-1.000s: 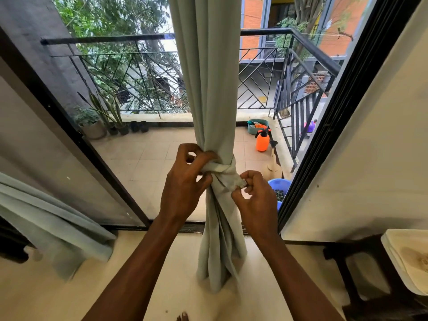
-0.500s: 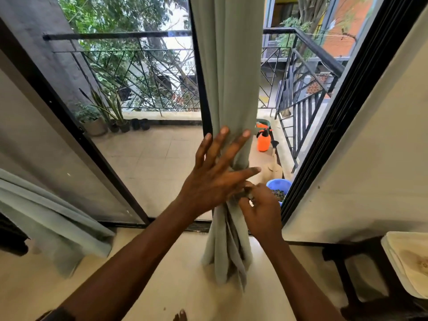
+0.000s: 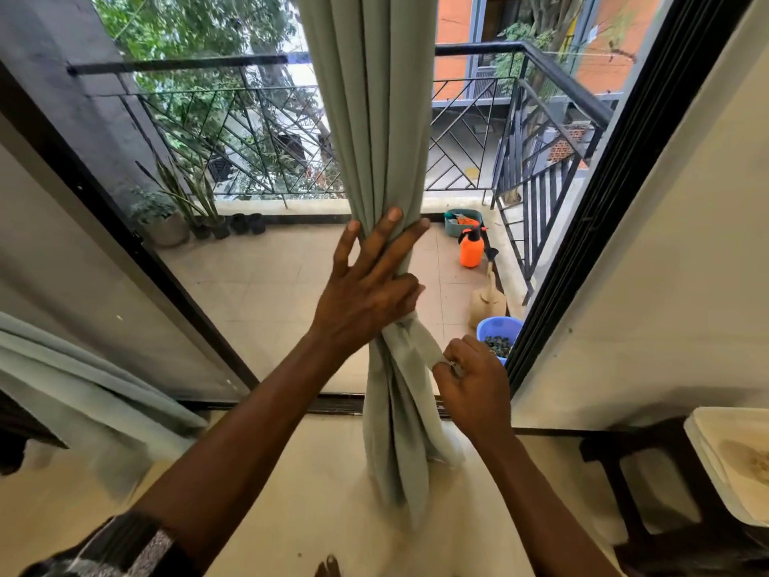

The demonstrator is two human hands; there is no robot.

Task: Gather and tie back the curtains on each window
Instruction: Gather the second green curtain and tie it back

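In the head view, our curtain [image 3: 374, 139] hung bunched at the middle of the window [image 3: 591, 226]. Our left hand [image 3: 366, 293] pressed it with spread, straight fingers, and our right hand [image 3: 474, 376] pinched the tie [image 3: 416, 339] by its end. We judged the cloth soft and light, best held at its cinched waist.

Black door frame [image 3: 591, 226]; tiled balcony floor [image 3: 258, 293] (daylit); black metal railing [image 3: 187, 65]; potted plants [image 3: 170, 226]; orange spray bottle [image 3: 471, 251]; blue tub [image 3: 499, 326]; cream interior wall [image 3: 666, 285].

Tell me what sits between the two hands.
In the head view, the tie band on the gathered curtain runs from under the left hand to the right hand, which pinches its end.
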